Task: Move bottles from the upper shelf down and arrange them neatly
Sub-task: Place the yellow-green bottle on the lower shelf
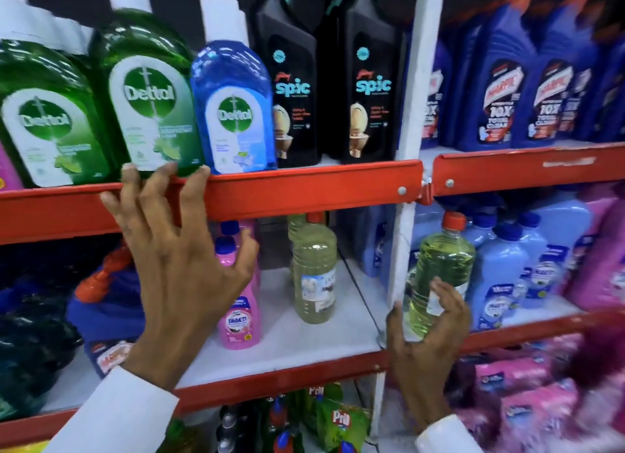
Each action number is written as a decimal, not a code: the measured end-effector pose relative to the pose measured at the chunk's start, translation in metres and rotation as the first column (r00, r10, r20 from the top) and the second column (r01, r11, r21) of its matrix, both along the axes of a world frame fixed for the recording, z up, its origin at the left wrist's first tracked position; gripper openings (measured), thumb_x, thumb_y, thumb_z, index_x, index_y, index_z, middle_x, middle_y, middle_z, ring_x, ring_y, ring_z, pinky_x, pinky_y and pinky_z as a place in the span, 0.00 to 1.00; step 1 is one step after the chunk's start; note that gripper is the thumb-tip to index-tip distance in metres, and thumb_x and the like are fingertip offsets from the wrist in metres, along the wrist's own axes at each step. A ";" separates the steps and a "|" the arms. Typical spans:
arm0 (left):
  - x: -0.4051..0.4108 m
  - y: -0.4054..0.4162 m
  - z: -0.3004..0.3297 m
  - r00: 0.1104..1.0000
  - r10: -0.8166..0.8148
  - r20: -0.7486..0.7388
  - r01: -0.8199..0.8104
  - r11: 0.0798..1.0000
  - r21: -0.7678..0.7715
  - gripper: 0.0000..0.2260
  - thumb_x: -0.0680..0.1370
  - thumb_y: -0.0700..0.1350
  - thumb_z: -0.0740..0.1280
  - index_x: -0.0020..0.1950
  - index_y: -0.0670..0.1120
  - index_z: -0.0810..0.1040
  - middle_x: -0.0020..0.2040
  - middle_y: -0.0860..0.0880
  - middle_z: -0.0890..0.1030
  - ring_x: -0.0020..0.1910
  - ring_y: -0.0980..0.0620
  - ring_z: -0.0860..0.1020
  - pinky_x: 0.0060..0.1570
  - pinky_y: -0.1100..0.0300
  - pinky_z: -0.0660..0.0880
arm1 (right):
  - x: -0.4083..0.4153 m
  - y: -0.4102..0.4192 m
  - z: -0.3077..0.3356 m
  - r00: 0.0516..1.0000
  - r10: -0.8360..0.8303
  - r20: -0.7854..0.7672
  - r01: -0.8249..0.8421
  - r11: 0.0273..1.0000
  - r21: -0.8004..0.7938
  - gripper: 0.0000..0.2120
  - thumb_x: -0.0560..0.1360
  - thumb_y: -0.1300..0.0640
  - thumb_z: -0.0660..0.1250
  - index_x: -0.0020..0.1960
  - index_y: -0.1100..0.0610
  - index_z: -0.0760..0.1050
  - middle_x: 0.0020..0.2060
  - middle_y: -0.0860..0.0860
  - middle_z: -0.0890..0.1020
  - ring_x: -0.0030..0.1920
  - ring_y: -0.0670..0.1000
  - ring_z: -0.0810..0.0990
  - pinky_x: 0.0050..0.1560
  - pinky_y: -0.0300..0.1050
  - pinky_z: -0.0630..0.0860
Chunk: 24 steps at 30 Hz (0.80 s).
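My left hand [176, 249] is raised with fingers spread, its fingertips touching the base of a green Dettol bottle [148, 90] at the red lip of the upper shelf [304, 189]. Beside that bottle stand another green Dettol bottle [44, 114] on its left and a blue Dettol bottle [233, 107] on its right. My right hand [426, 331] grips a clear bottle of yellow-green liquid with a red cap [439, 266], held tilted in front of the white upright post [406, 148]. A similar pale yellow bottle [314, 276] stands on the white middle shelf [294, 344].
Two black Spic bottles [294, 80] stand right of the Dettol row. Blue Harpic bottles [500, 90] fill the upper right bay. Pink Smart bottles [240, 304] stand on the middle shelf, light blue and pink jugs [507, 276] to the right, Pril packs [338, 419] below.
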<state>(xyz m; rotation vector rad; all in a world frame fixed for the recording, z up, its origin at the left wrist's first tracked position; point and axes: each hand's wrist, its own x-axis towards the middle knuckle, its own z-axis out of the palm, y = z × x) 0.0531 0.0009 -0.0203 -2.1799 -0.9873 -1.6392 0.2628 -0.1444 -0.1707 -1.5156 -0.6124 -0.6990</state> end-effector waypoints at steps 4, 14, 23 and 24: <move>0.009 -0.005 0.000 0.999 -0.012 0.046 0.012 1.000 -0.003 0.31 0.73 0.53 0.71 0.73 0.43 0.68 0.72 0.33 0.68 0.79 0.30 0.57 0.80 0.31 0.50 | 0.045 -0.015 -0.001 0.976 -0.147 -0.159 0.130 0.985 -0.114 0.39 0.69 0.61 0.76 0.74 0.62 0.60 0.71 0.63 0.68 0.72 0.62 0.65 0.73 0.57 0.64; -0.002 -0.007 0.001 1.000 -0.026 0.003 0.026 1.000 0.003 0.31 0.73 0.53 0.69 0.73 0.44 0.68 0.70 0.36 0.69 0.78 0.33 0.60 0.80 0.33 0.52 | 0.081 0.000 0.006 0.959 -0.071 -0.273 0.035 0.990 -0.135 0.43 0.64 0.51 0.81 0.72 0.60 0.64 0.65 0.60 0.75 0.64 0.61 0.76 0.65 0.55 0.75; -0.004 -0.005 0.002 0.999 -0.020 -0.035 0.020 1.000 -0.003 0.31 0.73 0.52 0.69 0.74 0.45 0.67 0.70 0.37 0.69 0.77 0.34 0.60 0.79 0.33 0.54 | 0.072 -0.005 0.009 0.949 0.065 -0.308 -0.052 0.997 0.048 0.45 0.63 0.58 0.82 0.72 0.62 0.61 0.65 0.60 0.73 0.59 0.55 0.75 0.62 0.49 0.76; -0.004 -0.005 0.003 0.999 -0.021 -0.036 0.020 1.000 -0.008 0.31 0.73 0.52 0.69 0.74 0.45 0.67 0.70 0.37 0.68 0.77 0.34 0.60 0.79 0.33 0.54 | 0.068 -0.008 0.009 0.952 0.068 -0.300 -0.048 0.996 0.076 0.46 0.63 0.57 0.83 0.73 0.62 0.61 0.65 0.60 0.73 0.59 0.54 0.75 0.63 0.51 0.76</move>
